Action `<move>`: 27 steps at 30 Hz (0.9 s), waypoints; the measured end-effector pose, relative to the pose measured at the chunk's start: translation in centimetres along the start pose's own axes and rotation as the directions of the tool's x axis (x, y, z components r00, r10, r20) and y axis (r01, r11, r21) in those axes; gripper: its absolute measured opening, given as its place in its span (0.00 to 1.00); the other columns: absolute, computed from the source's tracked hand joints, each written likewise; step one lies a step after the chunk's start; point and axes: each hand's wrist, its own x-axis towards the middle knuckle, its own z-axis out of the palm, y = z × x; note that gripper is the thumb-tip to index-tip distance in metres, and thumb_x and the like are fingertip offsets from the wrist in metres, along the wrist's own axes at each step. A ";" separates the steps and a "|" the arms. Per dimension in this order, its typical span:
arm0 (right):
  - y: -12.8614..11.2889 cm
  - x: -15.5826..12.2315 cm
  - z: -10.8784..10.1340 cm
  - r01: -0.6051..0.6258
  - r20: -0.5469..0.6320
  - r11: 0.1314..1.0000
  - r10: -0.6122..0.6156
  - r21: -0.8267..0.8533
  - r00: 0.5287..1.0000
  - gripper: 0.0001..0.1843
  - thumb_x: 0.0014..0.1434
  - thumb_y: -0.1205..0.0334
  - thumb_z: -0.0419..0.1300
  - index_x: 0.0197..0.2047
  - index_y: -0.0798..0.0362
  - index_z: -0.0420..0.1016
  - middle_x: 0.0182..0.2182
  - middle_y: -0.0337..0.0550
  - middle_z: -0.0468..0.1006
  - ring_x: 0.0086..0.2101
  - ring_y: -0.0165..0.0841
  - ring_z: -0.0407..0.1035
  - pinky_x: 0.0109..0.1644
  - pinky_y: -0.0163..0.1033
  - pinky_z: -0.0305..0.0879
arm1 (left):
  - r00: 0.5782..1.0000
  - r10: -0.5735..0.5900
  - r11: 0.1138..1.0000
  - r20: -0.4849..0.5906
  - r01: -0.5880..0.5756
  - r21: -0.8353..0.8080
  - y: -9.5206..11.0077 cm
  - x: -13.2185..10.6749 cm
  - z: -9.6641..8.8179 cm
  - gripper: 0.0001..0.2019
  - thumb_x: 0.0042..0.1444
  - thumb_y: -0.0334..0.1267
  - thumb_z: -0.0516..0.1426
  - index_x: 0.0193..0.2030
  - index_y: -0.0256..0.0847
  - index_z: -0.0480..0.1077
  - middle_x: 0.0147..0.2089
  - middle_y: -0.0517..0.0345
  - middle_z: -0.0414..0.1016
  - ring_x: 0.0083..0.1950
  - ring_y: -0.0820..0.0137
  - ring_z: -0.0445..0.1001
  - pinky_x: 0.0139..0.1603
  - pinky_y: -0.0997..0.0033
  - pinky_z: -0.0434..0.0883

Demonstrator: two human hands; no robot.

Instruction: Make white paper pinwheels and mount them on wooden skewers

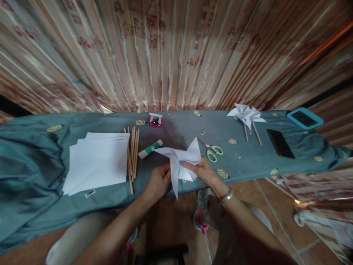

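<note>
While holding the pinwheel [176, 158] just below frame centre, pinches its left side in a nearly closed left hand [158, 181] and presses its middle under the thumb of a half-closed right hand [204, 171], seemingly to secure the folds; has scissors [209, 146] near, probably for reach.

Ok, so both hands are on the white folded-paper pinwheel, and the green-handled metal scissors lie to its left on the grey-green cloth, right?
Not left: the head view shows the green-handled metal scissors to the right of the white folded-paper pinwheel. The rest stands: left hand and right hand are on the pinwheel, and the scissors lie on the grey-green cloth.
</note>
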 end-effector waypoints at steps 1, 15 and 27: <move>0.0 0.0 0.0 -0.002 0.001 1.000 0.002 0.006 1.000 0.19 0.41 0.49 0.71 0.31 0.56 0.79 0.27 0.40 0.79 0.25 0.29 0.67 0.31 0.36 0.65 | 1.000 0.001 1.000 -0.002 -0.001 0.006 0.2 0.0 0.0 0.16 0.48 0.46 0.57 0.22 0.35 0.75 0.21 0.59 0.71 0.25 0.71 0.64 0.26 0.76 0.60; 0.1 0.2 0.1 0.001 0.006 1.000 -0.001 -0.005 1.000 0.22 0.41 0.45 0.71 0.32 0.56 0.79 0.27 0.40 0.79 0.25 0.29 0.67 0.30 0.36 0.64 | 1.000 -0.005 0.998 0.017 0.006 -0.059 -0.6 0.1 0.2 0.14 0.48 0.45 0.57 0.24 0.35 0.75 0.22 0.59 0.72 0.26 0.70 0.65 0.27 0.76 0.61; -0.4 -0.2 -0.1 0.024 0.030 0.994 -0.021 -0.109 0.999 0.20 0.46 0.46 0.67 0.29 0.56 0.76 0.24 0.40 0.75 0.24 0.29 0.64 0.28 0.36 0.62 | 0.999 -0.035 0.999 0.016 0.035 -0.041 0.4 -0.2 0.1 0.14 0.46 0.44 0.57 0.19 0.36 0.73 0.16 0.61 0.66 0.24 0.71 0.63 0.26 0.75 0.61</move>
